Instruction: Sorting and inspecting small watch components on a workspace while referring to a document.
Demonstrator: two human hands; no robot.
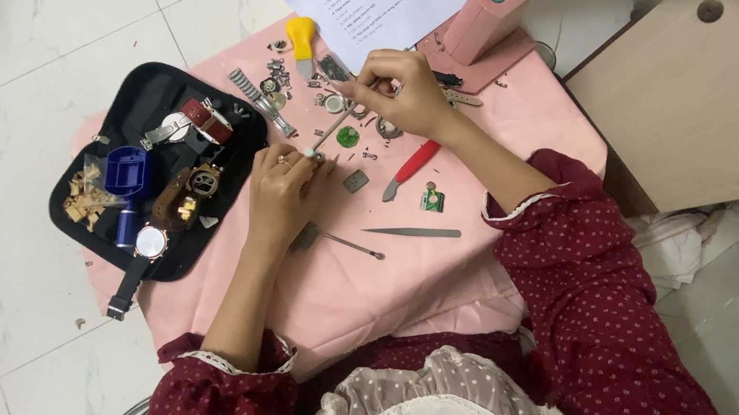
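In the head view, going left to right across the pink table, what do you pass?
Black tool pouch → left hand → right hand, holding a thin tool → pink lamp base.

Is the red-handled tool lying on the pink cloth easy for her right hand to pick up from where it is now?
Probably yes. The red-handled tool lies bare on the pink cloth just under the right hand, with nothing on top of it. But that hand grips a thin screwdriver, which it would have to put down first.

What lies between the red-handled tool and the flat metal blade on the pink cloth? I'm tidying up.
In the head view, only a small green part lies between the red-handled tool and the flat metal blade.
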